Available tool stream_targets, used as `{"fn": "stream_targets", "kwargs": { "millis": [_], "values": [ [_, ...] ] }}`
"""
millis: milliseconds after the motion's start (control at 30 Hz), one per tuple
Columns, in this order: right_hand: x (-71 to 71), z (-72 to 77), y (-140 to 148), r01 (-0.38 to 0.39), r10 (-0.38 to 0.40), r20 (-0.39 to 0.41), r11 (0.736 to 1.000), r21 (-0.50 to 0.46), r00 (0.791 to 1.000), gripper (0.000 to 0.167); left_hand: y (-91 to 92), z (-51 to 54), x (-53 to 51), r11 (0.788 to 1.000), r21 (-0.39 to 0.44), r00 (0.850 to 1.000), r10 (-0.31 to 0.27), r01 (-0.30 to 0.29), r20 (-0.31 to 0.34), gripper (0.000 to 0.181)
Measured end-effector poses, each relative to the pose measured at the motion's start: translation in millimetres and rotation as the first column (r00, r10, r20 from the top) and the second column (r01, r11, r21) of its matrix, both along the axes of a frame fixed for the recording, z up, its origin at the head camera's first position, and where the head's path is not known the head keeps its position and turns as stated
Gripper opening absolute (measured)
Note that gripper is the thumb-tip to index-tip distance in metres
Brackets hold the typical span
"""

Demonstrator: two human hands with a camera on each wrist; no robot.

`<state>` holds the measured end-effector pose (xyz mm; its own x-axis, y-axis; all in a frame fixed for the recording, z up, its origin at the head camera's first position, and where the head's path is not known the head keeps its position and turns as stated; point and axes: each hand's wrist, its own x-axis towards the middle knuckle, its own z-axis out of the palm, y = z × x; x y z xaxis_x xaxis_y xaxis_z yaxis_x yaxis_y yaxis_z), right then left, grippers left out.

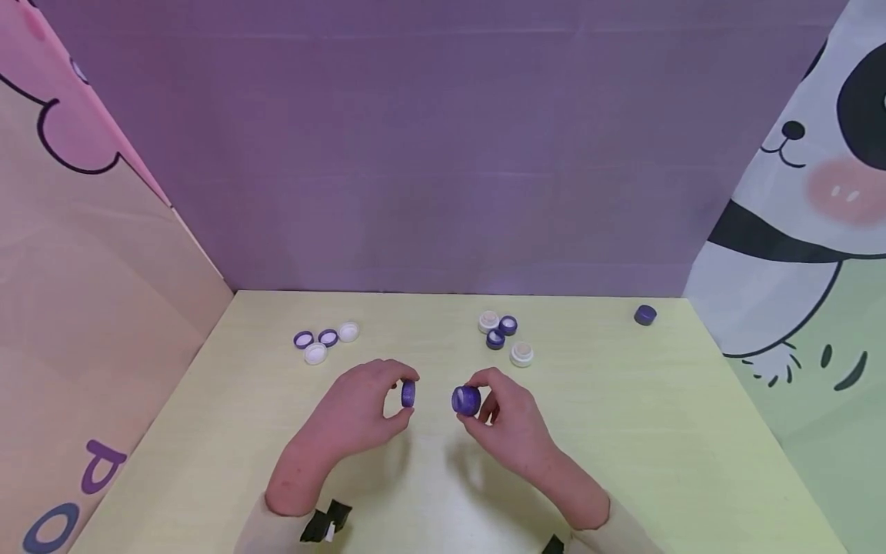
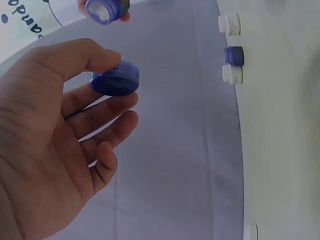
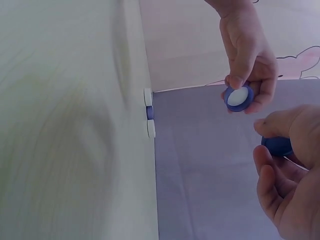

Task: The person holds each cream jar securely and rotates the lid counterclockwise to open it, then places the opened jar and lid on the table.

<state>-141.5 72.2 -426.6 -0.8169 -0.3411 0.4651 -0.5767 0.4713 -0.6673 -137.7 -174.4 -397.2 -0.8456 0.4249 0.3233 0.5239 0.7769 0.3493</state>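
Observation:
My left hand (image 1: 356,408) pinches a blue screw lid (image 1: 408,394) on edge between thumb and fingers, above the table. In the right wrist view the lid's white inner face (image 3: 238,96) shows. Facing it across a small gap, my right hand (image 1: 508,423) grips a small blue cosmetic jar (image 1: 467,400) by its sides. The jar's open mouth (image 2: 98,11), pale inside, points toward the lid in the left wrist view. Lid and jar are apart. My right fingers partly cover the jar in the right wrist view.
Behind my left hand lie two white lids (image 1: 315,353) and two blue lids (image 1: 303,339). Beyond the right hand stand two white jars (image 1: 522,354) and two blue jars (image 1: 494,339). A blue jar (image 1: 645,315) sits at the far right corner. A purple backdrop (image 1: 443,154) borders the table.

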Motion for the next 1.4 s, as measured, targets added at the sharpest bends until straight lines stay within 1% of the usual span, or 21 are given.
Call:
{"fn": "stream_targets", "kwargs": {
  "millis": [167, 267, 400, 500, 600, 700, 767, 800, 867, 967, 1000, 1067, 1167, 1267, 1400],
  "values": [
    [0.2, 1.6, 0.0, 0.004, -0.005, -0.014, 1.000, -0.008, 1.000, 0.040, -10.4, -1.8, -4.0, 0.999, 0.046, 0.999, 0.017, -0.019, 0.050, 0.028],
    [0.2, 0.7, 0.3, -0.002, 0.002, -0.009, 0.999, -0.032, 1.000, 0.043, -16.8, -3.0, -6.7, 0.998, 0.040, 0.996, 0.051, -0.054, 0.069, 0.025],
    [0.4, 0.1, 0.5, 0.004, -0.004, 0.003, 0.998, -0.059, 1.000, 0.046, -26.1, -3.7, -8.9, 0.995, 0.024, 0.994, 0.094, -0.096, 0.059, 0.022],
    [1.1, 0.7, 0.7, 0.016, -0.016, 0.005, 0.999, -0.049, 1.000, 0.047, -33.6, -2.8, -9.9, 0.994, 0.028, 0.993, 0.106, -0.107, 0.043, 0.022],
    [1.2, 1.6, 0.4, 0.019, -0.019, -0.012, 0.999, -0.029, 1.000, 0.047, -41.8, -1.1, -11.5, 0.991, 0.038, 0.991, 0.127, -0.129, 0.040, 0.023],
    [0.7, 2.1, 0.1, 0.018, -0.019, -0.027, 0.999, -0.027, 0.999, 0.046, -50.7, -1.1, -13.3, 0.984, 0.077, 0.985, 0.157, -0.162, 0.069, 0.020],
    [0.9, 2.3, 0.4, 0.015, -0.016, -0.025, 0.999, -0.040, 1.000, 0.045, -57.2, -3.4, -14.4, 0.976, 0.114, 0.979, 0.173, -0.185, 0.106, 0.020],
    [1.0, 2.1, 0.8, 0.017, -0.019, -0.027, 0.999, -0.043, 0.999, 0.045, -60.7, -5.3, -14.8, 0.972, 0.134, 0.976, 0.176, -0.193, 0.129, 0.022],
    [1.1, 0.9, 2.2, 0.027, -0.029, -0.038, 0.999, -0.047, 0.999, 0.043, -68.3, -9.7, -15.8, 0.965, 0.164, 0.970, 0.177, -0.204, 0.167, 0.031],
    [0.9, -1.1, 5.9, 0.055, -0.058, -0.076, 0.998, -0.038, 0.995, 0.041, -81.2, -15.2, -16.7, 0.961, 0.189, 0.967, 0.166, -0.203, 0.194, 0.046],
    [0.6, -1.8, 7.4, 0.067, -0.070, -0.090, 0.997, -0.035, 0.993, 0.041, -85.7, -16.6, -16.9, 0.961, 0.189, 0.967, 0.167, -0.203, 0.191, 0.048],
    [0.1, -3.3, 11.2, 0.078, -0.081, -0.104, 0.996, -0.039, 0.991, 0.041, -94.9, -17.7, -17.2, 0.960, 0.188, 0.967, 0.172, -0.207, 0.187, 0.045],
    [0.2, -5.5, 17.2, 0.066, -0.071, -0.102, 0.996, -0.052, 0.992, 0.040, -108.6, -18.6, -18.6, 0.958, 0.183, 0.965, 0.188, -0.222, 0.183, 0.038],
    [1.4, -5.6, 22.6, 0.058, -0.061, -0.068, 0.997, -0.048, 0.996, 0.039, -121.8, -19.5, -21.5, 0.953, 0.175, 0.961, 0.216, -0.246, 0.170, 0.038],
    [3.3, -4.5, 28.5, 0.089, -0.089, -0.021, 0.996, -0.010, 0.996, 0.040, -136.9, -24.1, -27.6, 0.944, 0.178, 0.955, 0.249, -0.277, 0.163, 0.039]
  ]
}}
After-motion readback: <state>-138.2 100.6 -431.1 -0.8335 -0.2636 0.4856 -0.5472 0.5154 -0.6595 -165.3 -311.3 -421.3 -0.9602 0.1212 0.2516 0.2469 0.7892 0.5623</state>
